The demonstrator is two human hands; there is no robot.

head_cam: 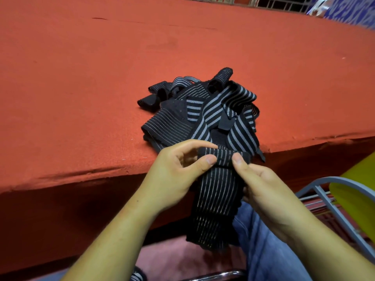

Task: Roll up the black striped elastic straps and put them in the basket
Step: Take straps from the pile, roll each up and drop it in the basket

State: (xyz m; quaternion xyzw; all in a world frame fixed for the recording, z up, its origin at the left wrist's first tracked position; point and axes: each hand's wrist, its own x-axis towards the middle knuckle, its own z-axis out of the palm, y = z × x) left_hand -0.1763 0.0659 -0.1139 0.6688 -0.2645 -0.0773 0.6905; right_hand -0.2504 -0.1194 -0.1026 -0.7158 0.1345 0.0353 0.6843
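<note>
Pinching a half-rolled strap (217, 191) between both hands, I hold it just in front of the pile (203, 112) of black striped straps on the red table (81, 98); my left hand (174, 171) nips the left end of the roll (223, 157) between thumb and forefinger, the other fingers loosely curled; my right hand (261, 185) presses its thumb on the right end, its fingers curled under the cloth; the roll lies crosswise, left to right, at the table's near edge; the loose length hangs from it straight towards me, over my jeans (263, 250), its thin pale stripes running lengthwise; right of the pile, low down, a grey wire frame (316, 191) stands beside something yellow-green (355, 199); far beyond the pile, white marks on blue (349, 11) are too blurred to read.
</note>
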